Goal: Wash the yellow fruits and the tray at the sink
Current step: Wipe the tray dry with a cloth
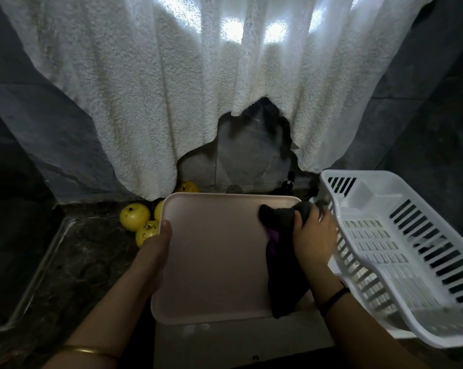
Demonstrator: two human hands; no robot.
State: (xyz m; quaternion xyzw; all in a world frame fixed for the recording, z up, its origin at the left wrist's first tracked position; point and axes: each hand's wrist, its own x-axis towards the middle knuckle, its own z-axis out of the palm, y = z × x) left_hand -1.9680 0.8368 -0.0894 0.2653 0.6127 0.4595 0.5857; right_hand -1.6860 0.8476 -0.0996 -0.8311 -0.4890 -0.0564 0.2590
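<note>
The fruits (134,216) sit on the counter just left of the tray (214,262). My left hand (158,243) grips the tray's left rim, thumb on top, fingers hidden beneath. My right hand (314,233) clenches a cloth (281,222) at the tray's far right corner. Most of the tray's face lies left of the cloth and nearer me, so I judge the wipe should run that way.

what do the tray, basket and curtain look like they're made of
Tray: probably plastic or melamine. It has a smooth, matte, pinkish surface and a moulded, rounded rim.
Basket: rigid white plastic with a slight sheen and moulded slots.
Curtain: white fabric with a nubbly, terry-like pile. Light glows through it in patches.
</note>
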